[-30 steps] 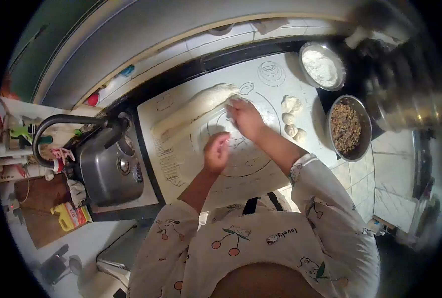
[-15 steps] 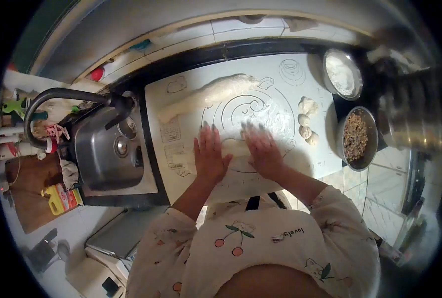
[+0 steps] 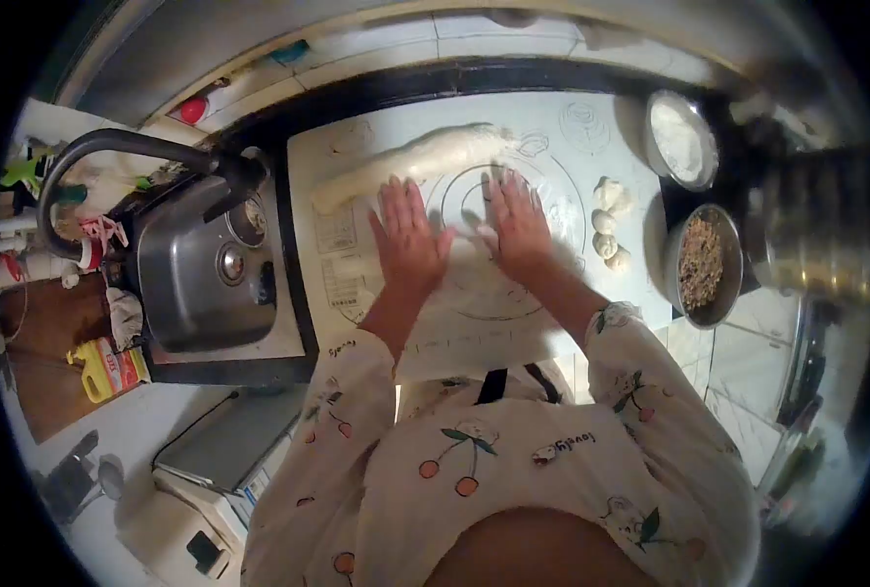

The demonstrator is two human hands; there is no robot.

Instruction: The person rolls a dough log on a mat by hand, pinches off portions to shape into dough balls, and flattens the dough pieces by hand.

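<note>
My left hand (image 3: 410, 243) lies palm down with its fingers stretched forward, close to a long thick roll of dough (image 3: 420, 164) at the back of the mat. Beside it, my right hand (image 3: 520, 230) is flat as well, fingers extended over the printed circles. A pale strip of dough (image 3: 466, 233) shows faintly between the two thumbs; the palms hide the rest. Both hands rest on the white printed baking mat (image 3: 454, 357). Several small dough pieces (image 3: 606, 223) sit in a row to the right of my right hand.
At the right stand a metal bowl of white flour (image 3: 684, 145) and a metal bowl of chopped brown filling (image 3: 706, 266). A sink (image 3: 200, 293) with a dark faucet (image 3: 127, 147) is at the left. A yellow bottle (image 3: 102, 370) stands beyond the sink.
Both hands have moved forward over the mat, away from my body, and the dough under them has gone forward too. The view has shifted slightly.
</note>
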